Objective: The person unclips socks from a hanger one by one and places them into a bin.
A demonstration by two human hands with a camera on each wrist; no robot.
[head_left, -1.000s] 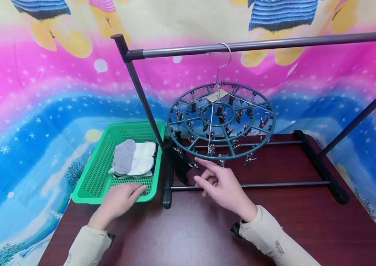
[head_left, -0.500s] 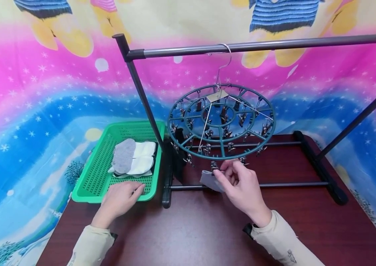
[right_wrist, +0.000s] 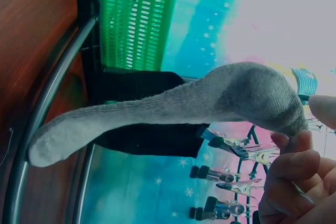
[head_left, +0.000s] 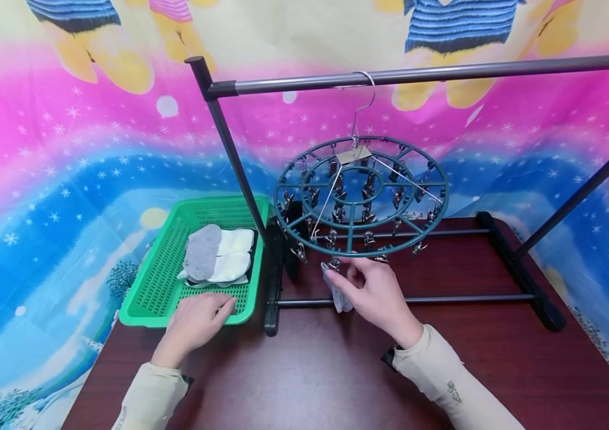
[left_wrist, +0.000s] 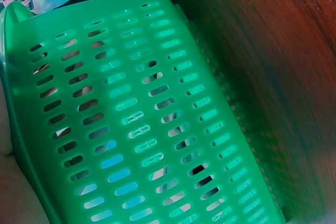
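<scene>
A grey sock (right_wrist: 199, 100) hangs below the front edge of the round green clip hanger (head_left: 351, 233), its toe pointing down. My right hand (head_left: 376, 292) is at the cuff, thumb and fingers pinching the top of the sock right beside a metal clip (head_left: 334, 261). In the right wrist view, the fingers (right_wrist: 294, 163) are bent against the cuff. My left hand (head_left: 196, 319) rests over the near rim of the green basket (head_left: 145, 325), its fingertips partly hidden. Inside the basket lie folded white socks (head_left: 233, 251) and a grey one (head_left: 201, 254).
A black sock (head_left: 293, 239) hangs at the hanger's left side, close to the rack's upright (head_left: 231, 149). The hanger hooks over the dark top bar (head_left: 293, 82). Lower rails (head_left: 460, 298) run across the brown table (head_left: 304, 382). A patterned cloth (head_left: 67, 179) covers the wall behind.
The hanger has turned, its front clips moving left and the black sock swinging farther back. The grey sock came into sight and shifted left. My left hand has hardly moved.
</scene>
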